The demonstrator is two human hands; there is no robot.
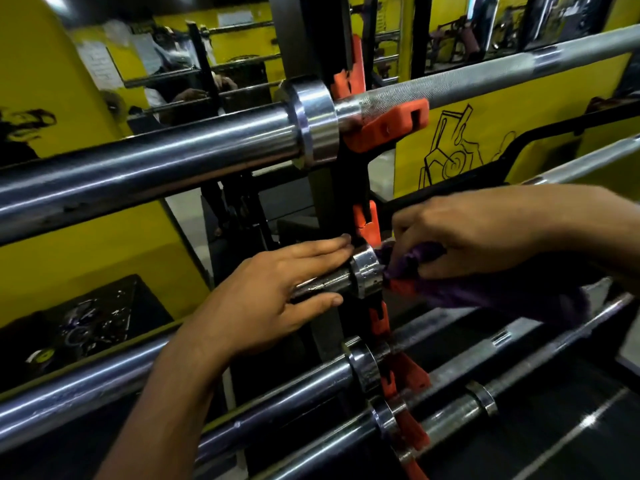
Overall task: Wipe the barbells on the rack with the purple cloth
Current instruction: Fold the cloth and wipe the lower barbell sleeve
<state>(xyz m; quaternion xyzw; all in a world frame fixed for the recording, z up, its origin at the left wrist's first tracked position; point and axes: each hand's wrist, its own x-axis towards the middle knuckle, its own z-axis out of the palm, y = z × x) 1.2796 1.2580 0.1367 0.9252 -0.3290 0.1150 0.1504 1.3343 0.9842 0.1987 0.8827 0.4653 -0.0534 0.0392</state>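
Observation:
Several chrome barbells lie across a black rack (325, 188) on orange hooks (391, 126). My left hand (277, 292) grips the sleeve of the middle barbell (367, 268), fingers over the top and thumb underneath, just left of its collar. My right hand (478, 233) holds the bunched purple cloth (485, 289) against the same bar, right of the collar; the cloth hangs down to the right and hides that stretch of the shaft. The top barbell (173, 157) runs above both hands, with its knurled shaft going up to the right.
Two lower barbells (277, 389) sit beneath my hands on more orange hooks (412, 375). Yellow walls and a mirror lie behind the rack. A dark box of small metal parts (97, 320) sits low at the left. A dark floor lies at the lower right.

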